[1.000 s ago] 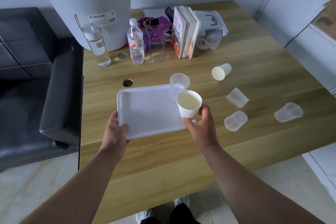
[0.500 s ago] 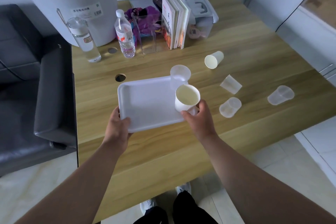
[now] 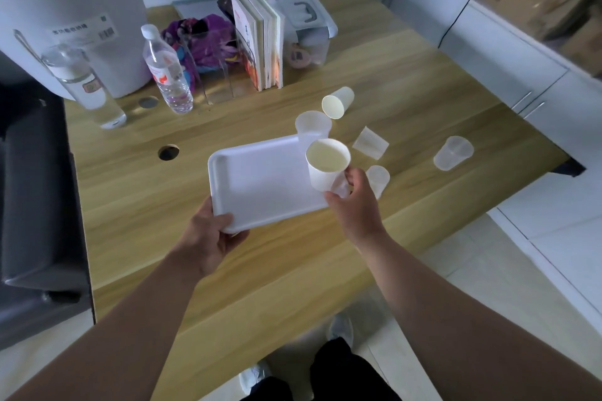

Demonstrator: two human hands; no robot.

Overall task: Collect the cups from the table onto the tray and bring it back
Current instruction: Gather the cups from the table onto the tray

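1. While the left hand [image 3: 211,238] grips the near left corner of the white tray [image 3: 260,182], the right hand [image 3: 353,208] is closed around a paper cup [image 3: 327,164] at the tray's right edge.
2. The held cup is upright. I cannot tell if its bottom touches the tray.
3. There is 1 tray. It is over the wood table [image 3: 407,75], and nothing sits in the middle of it.
4. I count 6 cups in all: 2 paper cups and 4 clear plastic cups.
5. The other paper cup [image 3: 337,102] lies on its side on the table, past the tray, with its mouth facing us.
6. 1 clear cup [image 3: 312,125] stands upright at the far right corner of the tray, just behind the held cup. I cannot tell if it is on the tray or on the table.
7. 1 clear cup [image 3: 371,142] is tipped over, just right of the tray.
8. 1 clear cup [image 3: 378,179] is just beside the right hand, partly hidden by it.
9. 1 clear cup [image 3: 452,153] lies on its side, well apart, near the right edge of the table.
10. At the back of the table there are 2 bottles: a tall clear one [image 3: 81,85] and a water bottle [image 3: 166,72].
11. Some books [image 3: 260,39] stand up in a row next to a clear box [image 3: 306,32].
12. 1 big white bin [image 3: 71,16] is at the back left.
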